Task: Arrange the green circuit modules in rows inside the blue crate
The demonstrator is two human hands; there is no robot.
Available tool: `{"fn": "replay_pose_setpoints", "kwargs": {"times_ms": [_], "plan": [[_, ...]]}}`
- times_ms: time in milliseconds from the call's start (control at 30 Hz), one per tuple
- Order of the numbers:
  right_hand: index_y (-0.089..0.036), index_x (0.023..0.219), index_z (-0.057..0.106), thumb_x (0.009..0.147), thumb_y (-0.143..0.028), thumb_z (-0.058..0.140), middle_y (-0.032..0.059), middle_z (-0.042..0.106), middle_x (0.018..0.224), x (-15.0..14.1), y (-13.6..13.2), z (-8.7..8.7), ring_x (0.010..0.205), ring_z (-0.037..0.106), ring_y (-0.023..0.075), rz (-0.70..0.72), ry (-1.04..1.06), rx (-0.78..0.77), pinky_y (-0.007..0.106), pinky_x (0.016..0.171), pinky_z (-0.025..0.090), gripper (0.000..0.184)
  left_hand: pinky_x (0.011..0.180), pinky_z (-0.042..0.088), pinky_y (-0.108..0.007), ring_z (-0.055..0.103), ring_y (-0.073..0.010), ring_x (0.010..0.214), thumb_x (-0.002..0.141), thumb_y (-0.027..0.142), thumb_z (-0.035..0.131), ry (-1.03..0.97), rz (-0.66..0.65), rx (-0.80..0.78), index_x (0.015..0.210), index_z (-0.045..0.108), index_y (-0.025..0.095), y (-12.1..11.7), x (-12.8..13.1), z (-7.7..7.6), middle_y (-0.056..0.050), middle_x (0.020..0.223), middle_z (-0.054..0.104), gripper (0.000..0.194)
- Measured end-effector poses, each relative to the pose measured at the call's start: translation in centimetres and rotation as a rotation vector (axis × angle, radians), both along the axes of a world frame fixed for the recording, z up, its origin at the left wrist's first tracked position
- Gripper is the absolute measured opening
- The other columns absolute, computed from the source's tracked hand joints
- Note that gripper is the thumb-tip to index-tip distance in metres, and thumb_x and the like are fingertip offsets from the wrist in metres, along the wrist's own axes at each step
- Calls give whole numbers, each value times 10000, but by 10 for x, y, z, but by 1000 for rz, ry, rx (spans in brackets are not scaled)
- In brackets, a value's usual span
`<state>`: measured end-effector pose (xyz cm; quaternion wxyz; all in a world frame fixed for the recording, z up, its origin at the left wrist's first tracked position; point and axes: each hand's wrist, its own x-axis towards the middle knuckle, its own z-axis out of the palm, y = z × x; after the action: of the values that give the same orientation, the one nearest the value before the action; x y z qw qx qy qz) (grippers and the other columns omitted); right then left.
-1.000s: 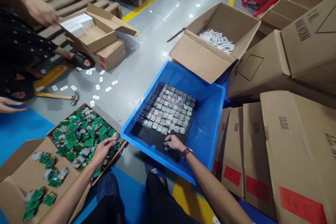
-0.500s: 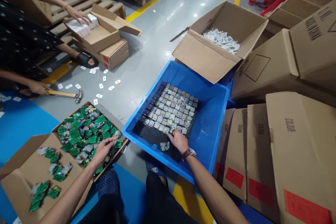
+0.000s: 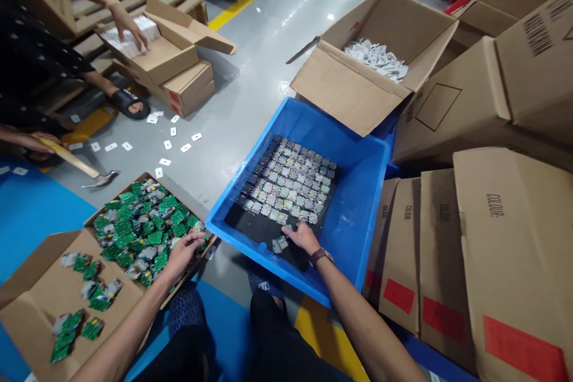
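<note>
Hammer [image 3: 76, 161] and co-worker's hand [image 3: 128, 30] have both moved since the earlier frame: the hammer, gripped at its handle's end by the co-worker's other hand [image 3: 42, 144], now slants lower and further left, and the first hand has shifted over the white pieces [image 3: 129, 36] in an open carton [image 3: 168, 59]. Inside the blue bin [image 3: 353, 215], the right hand [image 3: 305, 237] reaches down to the near edge of the rows of circuit boards [image 3: 290, 182], which lie on a black sheet [image 3: 250, 227]. Its fingers are narrow, with a pale bit at their tips; whether they grip it, I cannot tell. One loose board [image 3: 280, 244] lies just beside those fingertips, on their near left side, apart from the rows. Over the right edge of the shallow box [image 3: 101, 210] of green boards [image 3: 128, 227], the left hand [image 3: 184, 253] has its fingers [image 3: 197, 237] drawn close together, near the boards; I cannot tell whether they hold one
</note>
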<state>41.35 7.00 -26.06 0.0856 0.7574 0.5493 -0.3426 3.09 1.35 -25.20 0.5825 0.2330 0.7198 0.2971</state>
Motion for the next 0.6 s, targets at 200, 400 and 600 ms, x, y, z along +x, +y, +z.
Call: {"fn": "replay_pose_setpoints", "kwargs": {"times_ms": [200,400,600], "plan": [[-127,976,737,924,-324,572,207,752,1022,-1,2,-9,980,723,275,-16,-100,-120,267,698,439,262,460,330,-225,490,-108,459,589,441,829,-25,15,-6,1012,745,145,-3,2,3,7,629,655,523],[-130,900,734,989,-398,468,173,757,878,3,5,-12,899,727,238,-85,-7,-25,251,723,455,388,488,377,-243,516,-117,478,590,446,820,-26,35,-4,966,744,157,-7,-1,2,-8,672,679,481],[-183,811,669,865,-556,646,60,690,647,-5,-7,-13,623,663,192,-171,142,-95,240,533,438,378,487,364,-243,514,-119,470,582,445,825,-24,46,-5,982,746,162,-7,0,1,4,648,669,497]]}}
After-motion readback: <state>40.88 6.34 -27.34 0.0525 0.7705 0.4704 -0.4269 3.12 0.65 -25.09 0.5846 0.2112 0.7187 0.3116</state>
